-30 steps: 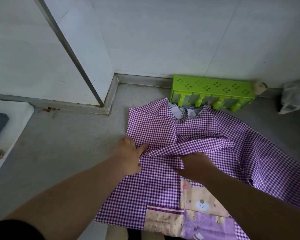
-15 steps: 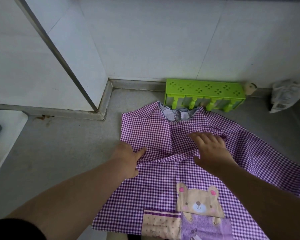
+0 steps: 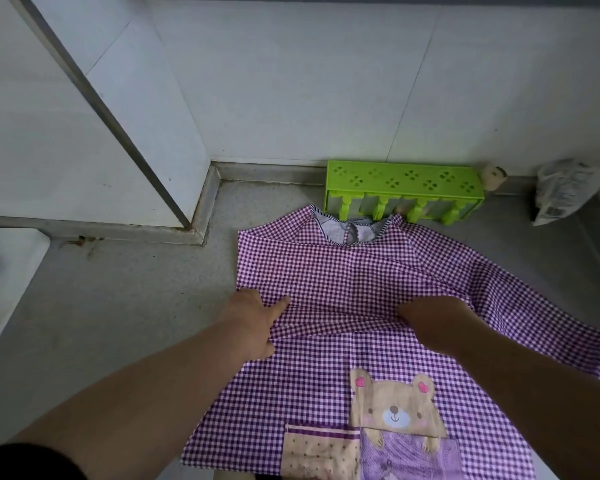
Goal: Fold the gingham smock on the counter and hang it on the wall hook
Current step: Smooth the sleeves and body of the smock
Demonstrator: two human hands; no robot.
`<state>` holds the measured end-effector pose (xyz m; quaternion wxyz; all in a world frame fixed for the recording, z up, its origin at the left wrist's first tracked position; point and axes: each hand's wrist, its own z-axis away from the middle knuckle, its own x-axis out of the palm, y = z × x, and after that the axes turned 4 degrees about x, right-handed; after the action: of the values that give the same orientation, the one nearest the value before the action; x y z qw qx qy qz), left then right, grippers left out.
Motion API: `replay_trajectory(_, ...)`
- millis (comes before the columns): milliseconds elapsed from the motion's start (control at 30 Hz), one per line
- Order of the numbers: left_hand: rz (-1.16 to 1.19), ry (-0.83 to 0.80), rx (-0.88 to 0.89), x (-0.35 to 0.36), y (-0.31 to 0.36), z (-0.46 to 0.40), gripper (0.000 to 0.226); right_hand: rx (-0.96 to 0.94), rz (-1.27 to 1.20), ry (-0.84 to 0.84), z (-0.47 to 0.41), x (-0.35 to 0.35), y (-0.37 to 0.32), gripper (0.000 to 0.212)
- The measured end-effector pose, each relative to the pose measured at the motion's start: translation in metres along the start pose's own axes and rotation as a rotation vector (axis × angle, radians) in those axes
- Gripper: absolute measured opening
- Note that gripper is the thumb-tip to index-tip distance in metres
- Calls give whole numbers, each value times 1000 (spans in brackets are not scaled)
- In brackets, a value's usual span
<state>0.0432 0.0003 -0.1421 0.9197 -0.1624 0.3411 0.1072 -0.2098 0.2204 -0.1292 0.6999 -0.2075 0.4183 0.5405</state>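
- Green plastic rack (image 3: 404, 183) against wall at back of counter (image 3: 118, 306); contents of its compartments not discernible. Crumpled plastic bag (image 3: 565, 188) to its right, contents unclear.
- Purple gingham smock (image 3: 343, 271) flat on counter, neckline toward rack, hem toward viewer; long axis front to back. Left sleeve folded across chest; right sleeve spread outward.
- Left hand (image 3: 253, 320) at fold's left edge, thumb on top pinching cloth.
- Right hand (image 3: 430, 317) on fold's right end, fingers tucked under cloth; grip cannot be told.
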Motion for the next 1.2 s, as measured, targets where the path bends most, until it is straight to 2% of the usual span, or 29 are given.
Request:
replay_trajectory(67, -10, 5, -1, 0, -1, -2, 106, 45, 16, -53, 3, 4, 4, 40)
replay_trajectory(167, 1, 42, 17, 1, -3, -2, 110, 111, -232, 59, 2, 4, 3, 56)
replay_trajectory(200, 13, 57, 30, 2, -3, -4, 112, 123, -293, 97, 2, 2, 1, 54)
replay_trajectory(267, 29, 59, 38, 4, 0, -8, 116, 170, -260, 132, 1, 0, -5, 40)
replay_trajectory(300, 42, 48, 32, 5, 1, -10, 118, 232, -228, 122, 0, 0, -8, 46)
replay_trajectory(367, 78, 26, 21, 5, 3, -12, 121, 391, -215, 90, -1, 1, -11, 70)
replay_trajectory(433, 90, 12, 20, 3, 3, -13, 123, 483, -260, 86, -4, 2, -7, 77)
replay_trajectory(567, 85, -15, 21, 0, 5, -14, 123, 486, -365, 51, -6, -1, 7, 38)
replay_trajectory(633, 64, -6, 19, 0, 6, -15, 123, 477, -366, 40, -6, -2, 14, 37)
replay_trajectory(767, 54, 3, 14, 2, 10, -15, 125, 500, -388, 161, -11, -7, 32, 38)
replay_trajectory(867, 29, 12, 8, 1, 12, -13, 125, 493, -371, 170, -12, 0, 34, 36)
replay_trajectory(1033, -34, 49, 53, -1, 15, -14, 125, 483, -408, 131, -6, 23, 24, 56)
replay_trajectory(1200, 92, 135, 261, -31, 37, -20, 110, 406, -469, 27, 2, 30, 26, 77)
